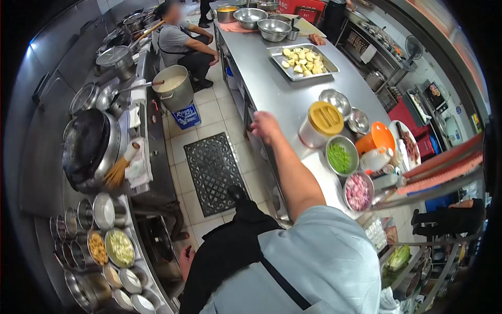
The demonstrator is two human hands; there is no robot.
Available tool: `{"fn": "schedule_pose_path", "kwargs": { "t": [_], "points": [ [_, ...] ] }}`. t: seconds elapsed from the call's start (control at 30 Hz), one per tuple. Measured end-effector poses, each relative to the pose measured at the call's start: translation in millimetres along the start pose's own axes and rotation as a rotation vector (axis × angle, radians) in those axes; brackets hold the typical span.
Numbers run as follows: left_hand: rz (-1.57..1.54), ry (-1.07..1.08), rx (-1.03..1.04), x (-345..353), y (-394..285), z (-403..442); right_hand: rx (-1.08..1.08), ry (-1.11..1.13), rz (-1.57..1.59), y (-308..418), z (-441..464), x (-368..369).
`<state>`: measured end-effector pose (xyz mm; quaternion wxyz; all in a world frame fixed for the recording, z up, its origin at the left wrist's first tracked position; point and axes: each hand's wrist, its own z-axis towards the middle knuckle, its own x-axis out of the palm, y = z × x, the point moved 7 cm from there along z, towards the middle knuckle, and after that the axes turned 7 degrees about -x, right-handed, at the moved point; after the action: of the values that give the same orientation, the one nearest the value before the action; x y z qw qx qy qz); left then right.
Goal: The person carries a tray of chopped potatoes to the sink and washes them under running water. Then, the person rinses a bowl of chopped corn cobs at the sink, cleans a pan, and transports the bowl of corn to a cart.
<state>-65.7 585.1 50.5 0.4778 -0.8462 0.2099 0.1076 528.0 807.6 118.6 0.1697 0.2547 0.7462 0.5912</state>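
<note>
My right hand [265, 127] reaches out over the left edge of the steel table [261, 78]. Its fingers look loosely bent and apart, slightly blurred, with nothing visible in them. Low beside the black apron, my left hand [186, 260] is partly hidden; its visible fingertips are apart and nothing shows in them. Right of my right arm stand a container with a yellow lid [326, 118], a bowl of chopped greens [340, 156] and a bowl of chopped pink pieces [358, 192]. A tray of cut pale pieces [305, 62] lies farther up the table.
A person [180, 44] sits low near a large pot [174, 89] on a blue crate [186, 116]. A black mat [213, 172] covers part of the tiled floor. A wok [89, 146] and ingredient bowls [120, 247] line the left side. Another person [452, 217] is at right.
</note>
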Motion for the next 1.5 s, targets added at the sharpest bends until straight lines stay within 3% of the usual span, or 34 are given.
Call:
{"fn": "schedule_pose_path", "kwargs": {
  "t": [0.03, 0.13, 0.2, 0.33, 0.47, 0.6, 0.7, 0.8, 0.9, 0.97, 1.07, 1.2, 1.3, 1.33, 1.43, 1.5],
  "points": [
    [0.021, -0.013, 0.007, 0, -16, 14, -0.1, -0.193, 0.016, 9, 45, -22],
    [0.035, -0.017, 0.006, 5, 23, 88, -0.101, -0.676, -0.125, 10, 174, -103],
    [0.078, -0.02, -0.019, 7, 12, 118, -0.048, -0.836, -0.125, 54, 185, -124],
    [0.208, 0.002, -0.014, 23, -121, 151, -0.014, -1.013, -0.282, 58, 248, -177],
    [0.21, 0.137, 0.042, 58, -188, 215, -0.064, -1.107, -0.343, 36, 256, -187],
    [-0.071, 0.376, 0.01, 126, -251, 277, 0.006, -0.881, -0.056, 69, 168, -101],
    [-0.386, 0.626, -0.079, 188, -300, 311, -0.027, -0.719, 0.022, 26, 122, -69],
    [-0.263, 0.742, -0.138, 239, -359, 323, 0.036, -0.496, 0.179, -2, 59, -26],
    [-0.334, 0.916, -0.207, 297, -386, 332, 0.159, -0.191, 0.101, 3, 10, 11],
    [-0.558, 0.901, -0.296, 305, -411, 318, 0.253, -0.093, 0.104, 4, -9, 27],
    [-1.026, 0.93, -0.429, 329, -387, 330, 0.112, -0.062, 0.121, -26, 4, 9],
    [-0.988, 0.787, -0.405, 277, -385, 341, 0.249, -0.091, 0.337, -49, 31, 3],
    [-1.002, 0.704, -0.319, 242, -380, 353, 0.22, -0.006, -0.121, -46, 64, 10],
    [-0.998, 0.647, -0.318, 226, -377, 357, 0.215, 0.003, 0.017, -44, 70, 27],
    [-1.045, 0.519, -0.317, 170, -391, 354, 0.071, 0.068, 0.151, -9, 94, 94],
    [-1.174, 0.469, -0.284, 134, -401, 362, -0.028, 0.264, -0.047, -4, 124, 122]
  ]
}}
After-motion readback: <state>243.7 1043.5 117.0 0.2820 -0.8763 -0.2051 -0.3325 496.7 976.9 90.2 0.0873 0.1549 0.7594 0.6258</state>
